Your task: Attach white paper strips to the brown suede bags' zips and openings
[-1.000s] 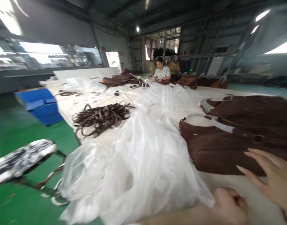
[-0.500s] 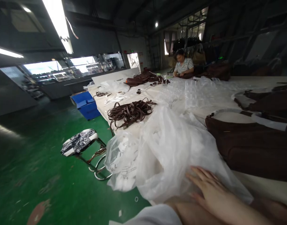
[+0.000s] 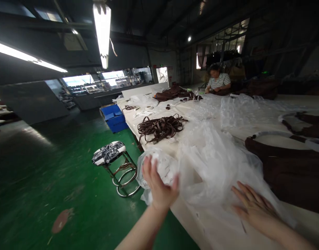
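My left hand (image 3: 161, 185) is raised with its fingers apart, in front of a clear plastic bag (image 3: 166, 165) with white contents at the table's left edge. Whether it touches that bag I cannot tell. My right hand (image 3: 253, 206) lies with spread fingers at the lower right side of a large heap of translucent plastic (image 3: 211, 159). Behind the bag, a tangle of brown straps (image 3: 162, 127) rests on the table. To the right of the heap lies a dark brown bag (image 3: 292, 170) with a white-wrapped handle.
The cream-covered table (image 3: 185, 215) runs away from me. On its left are a patterned stool (image 3: 109, 152) and a blue box (image 3: 115, 119). A person (image 3: 219, 81) in a striped shirt is at the far side, near brown pieces (image 3: 172, 93).
My left hand has come into view, raised over the plastic bag. The whole view has shifted, so the table sits further right. The plastic heap lies flatter near the table edge.
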Demonstrator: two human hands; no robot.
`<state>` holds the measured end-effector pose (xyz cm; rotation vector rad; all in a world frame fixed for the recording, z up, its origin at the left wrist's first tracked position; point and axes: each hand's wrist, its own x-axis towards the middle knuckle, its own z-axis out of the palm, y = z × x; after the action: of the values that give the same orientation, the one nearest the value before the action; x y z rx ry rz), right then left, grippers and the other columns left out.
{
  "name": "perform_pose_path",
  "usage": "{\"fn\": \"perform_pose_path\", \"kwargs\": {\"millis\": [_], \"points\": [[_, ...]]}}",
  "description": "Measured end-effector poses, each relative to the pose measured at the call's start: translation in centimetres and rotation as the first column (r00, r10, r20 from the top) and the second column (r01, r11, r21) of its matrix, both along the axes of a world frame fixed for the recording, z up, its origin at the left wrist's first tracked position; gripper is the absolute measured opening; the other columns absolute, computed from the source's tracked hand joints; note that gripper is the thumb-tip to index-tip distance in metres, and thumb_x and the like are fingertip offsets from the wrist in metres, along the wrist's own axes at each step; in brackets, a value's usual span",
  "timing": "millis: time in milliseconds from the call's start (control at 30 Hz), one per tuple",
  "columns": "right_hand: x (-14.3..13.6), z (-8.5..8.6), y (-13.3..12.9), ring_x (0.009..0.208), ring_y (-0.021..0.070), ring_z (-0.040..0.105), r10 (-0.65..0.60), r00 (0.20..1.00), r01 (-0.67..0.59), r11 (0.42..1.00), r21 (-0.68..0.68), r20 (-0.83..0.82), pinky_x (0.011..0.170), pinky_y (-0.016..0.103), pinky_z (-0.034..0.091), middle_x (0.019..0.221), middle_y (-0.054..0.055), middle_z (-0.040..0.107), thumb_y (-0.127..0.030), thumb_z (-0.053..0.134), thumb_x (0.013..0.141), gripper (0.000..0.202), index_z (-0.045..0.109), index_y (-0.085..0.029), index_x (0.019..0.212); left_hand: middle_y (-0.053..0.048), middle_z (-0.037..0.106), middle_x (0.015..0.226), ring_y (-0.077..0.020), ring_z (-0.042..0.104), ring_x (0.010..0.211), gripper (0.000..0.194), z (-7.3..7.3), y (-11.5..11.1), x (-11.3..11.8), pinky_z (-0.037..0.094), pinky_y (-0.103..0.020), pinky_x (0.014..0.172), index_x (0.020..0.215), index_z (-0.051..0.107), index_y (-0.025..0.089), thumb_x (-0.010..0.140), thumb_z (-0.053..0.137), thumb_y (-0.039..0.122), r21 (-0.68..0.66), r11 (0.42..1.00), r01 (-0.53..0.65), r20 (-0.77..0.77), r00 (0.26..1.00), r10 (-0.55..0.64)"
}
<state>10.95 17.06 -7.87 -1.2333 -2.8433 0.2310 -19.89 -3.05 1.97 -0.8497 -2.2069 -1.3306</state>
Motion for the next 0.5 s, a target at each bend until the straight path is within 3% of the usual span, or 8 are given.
{"fn": "perform_pose_path", "kwargs": {"millis": [67, 133, 200, 233, 367, 500], "points": [[0.0, -0.8, 0.2, 0.141, 0.0289, 0.019, -0.005, 1.0, 0.006, 0.999, 0.038, -0.022, 0.109, 0.05, 0.025, 0.154, 0.0, 0.023, -0.066, 0.044, 0.077, 0.071, 0.043, -0.032, 0.14, -0.021, 0.051, 0.127, -0.0349, 0.047, 0.121, 0.071, 0.0, -1.2, -2.2, 0.037, -0.05, 0.101, 0.13, 0.043, 0.01, 0.075, 0.064, 0.049, -0.051, 0.999, -0.011, 0.249, 0.968, 0.024], [-0.1, -1.2, 0.3, 0.14, 0.0296, 0.021, -0.01, 0.999, 0.013, 0.998, 0.061, -0.051, 0.109, 0.05, 0.026, 0.153, 0.0, 0.026, -0.066, 0.046, 0.076, 0.071, 0.045, -0.032, 0.138, -0.018, 0.057, 0.121, -0.0312, 0.053, 0.115, 0.07, -0.9, -1.5, -2.8, 0.041, -0.044, 0.099, 0.127, 0.045, 0.011, 0.072, 0.066, 0.049, -0.095, 0.984, 0.149, 0.433, 0.897, -0.094], [-0.2, -1.3, 0.1, 0.14, 0.0297, 0.023, -0.006, 0.996, 0.014, 0.996, 0.084, -0.091, 0.108, 0.05, 0.027, 0.152, 0.0, 0.029, -0.065, 0.046, 0.077, 0.068, 0.047, -0.033, 0.137, -0.016, 0.057, 0.123, -0.0285, 0.053, 0.117, 0.069, -2.2, -0.9, -2.5, 0.039, -0.039, 0.101, 0.126, 0.047, 0.012, 0.071, 0.067, 0.049, -0.116, 0.94, 0.321, 0.426, 0.871, -0.245], [-0.2, -1.3, 0.0, 0.139, 0.0294, 0.024, -0.003, 0.994, 0.014, 0.995, 0.095, -0.107, 0.108, 0.049, 0.027, 0.151, 0.0, 0.03, -0.064, 0.046, 0.078, 0.067, 0.047, -0.033, 0.137, -0.015, 0.056, 0.126, -0.0281, 0.05, 0.12, 0.067, -2.7, -0.2, -2.1, 0.037, -0.038, 0.103, 0.126, 0.048, 0.013, 0.071, 0.066, 0.048, -0.141, 0.926, 0.351, 0.394, 0.878, -0.273], [-0.6, -1.1, -0.5, 0.138, 0.028, 0.027, -0.03, 0.989, 0.047, 0.992, 0.118, -0.141, 0.11, 0.048, 0.025, 0.15, -0.001, 0.032, -0.061, 0.045, 0.081, 0.061, 0.048, -0.033, 0.136, -0.016, 0.044, 0.139, -0.0291, 0.041, 0.13, 0.053, -3.6, 3.5, -1.3, 0.031, -0.039, 0.109, 0.122, 0.055, 0.011, 0.078, 0.056, 0.04, -0.324, 0.889, 0.323, 0.303, 0.926, -0.226], [-1.1, -0.7, 0.2, 0.138, 0.0273, 0.029, -0.064, 0.984, 0.083, 0.99, 0.114, -0.164, 0.111, 0.048, 0.023, 0.15, -0.001, 0.032, -0.055, 0.042, 0.086, 0.054, 0.05, -0.033, 0.135, -0.012, 0.036, 0.147, -0.0243, 0.035, 0.135, 0.049, -3.4, 7.7, -0.4, 0.027, -0.034, 0.111, 0.126, 0.056, 0.014, 0.081, 0.052, 0.033, -0.514, 0.751, 0.414, 0.285, 0.909, -0.306]]}}
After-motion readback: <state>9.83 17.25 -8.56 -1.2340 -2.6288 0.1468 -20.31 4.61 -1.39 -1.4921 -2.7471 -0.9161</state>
